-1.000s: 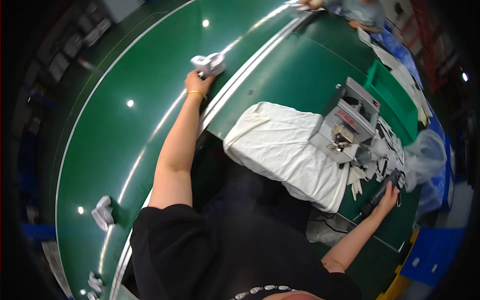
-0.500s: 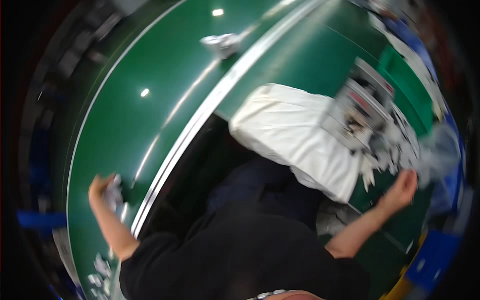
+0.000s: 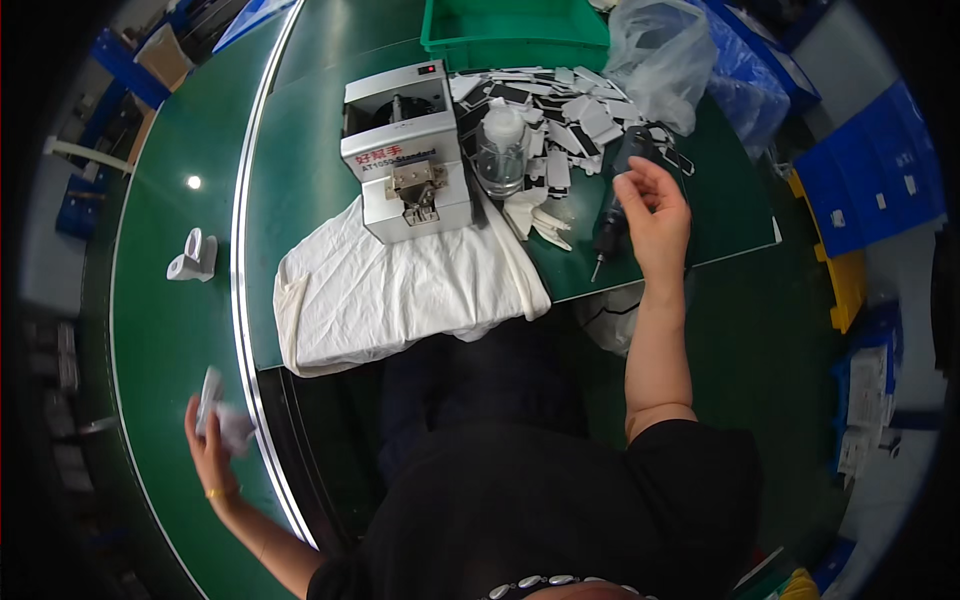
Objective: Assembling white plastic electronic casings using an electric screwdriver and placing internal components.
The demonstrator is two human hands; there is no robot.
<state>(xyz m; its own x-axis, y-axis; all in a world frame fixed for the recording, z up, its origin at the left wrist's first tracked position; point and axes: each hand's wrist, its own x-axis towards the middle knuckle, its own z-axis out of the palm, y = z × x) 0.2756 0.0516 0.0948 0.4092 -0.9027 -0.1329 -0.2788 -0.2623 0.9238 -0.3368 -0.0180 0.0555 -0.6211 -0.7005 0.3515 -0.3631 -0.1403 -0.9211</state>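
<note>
My left hand (image 3: 212,440) is low at the left over the green conveyor belt (image 3: 160,330), closed around a small white plastic part (image 3: 222,410). Another white plastic part (image 3: 192,257) lies on the belt further up. My right hand (image 3: 655,215) is over the green work table (image 3: 300,160), fingers loosely curled, touching a black electric screwdriver (image 3: 612,210) that stands tilted with its tip down. I cannot tell whether the fingers grip it.
A white box-shaped machine (image 3: 405,150) stands on a white cloth (image 3: 400,290). Beside it are a clear bottle (image 3: 500,150) and several flat white and black pieces (image 3: 570,110). A green bin (image 3: 515,30) and a clear plastic bag (image 3: 655,55) sit behind; blue crates (image 3: 870,170) are at the right.
The view swung to face the work table. My left hand came back along the belt from the far part to a near one and now holds it. My right hand stays at the screwdriver.
</note>
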